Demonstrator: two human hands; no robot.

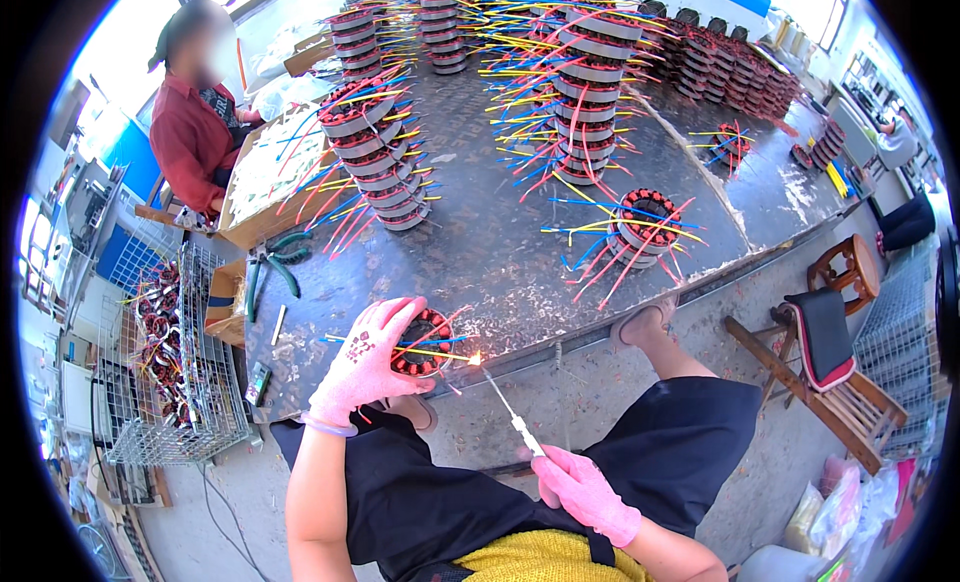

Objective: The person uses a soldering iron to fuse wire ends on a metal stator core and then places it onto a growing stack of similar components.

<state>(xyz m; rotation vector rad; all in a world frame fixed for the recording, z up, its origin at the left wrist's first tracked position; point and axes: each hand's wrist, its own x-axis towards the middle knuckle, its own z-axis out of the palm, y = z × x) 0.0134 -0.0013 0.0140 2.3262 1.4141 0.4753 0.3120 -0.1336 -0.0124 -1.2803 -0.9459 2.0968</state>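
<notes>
My left hand, in a pink glove, is closed round the side of a motor stator near the table's front edge. The stator is ring-shaped, with red windings and red, blue and yellow wires sticking out. In my right hand, also gloved in pink, is a thin metal rod tool with a white handle. Its tip reaches up to the wire ends on the stator's right side. A small orange-white flame or glow shows there. The exact kind of tool cannot be made out.
Tall stacks of stators with loose wires stand farther back on the dark table. A single stator sits to the right. Green-handled pliers lie left, beside a wire basket. A co-worker sits by a cardboard box.
</notes>
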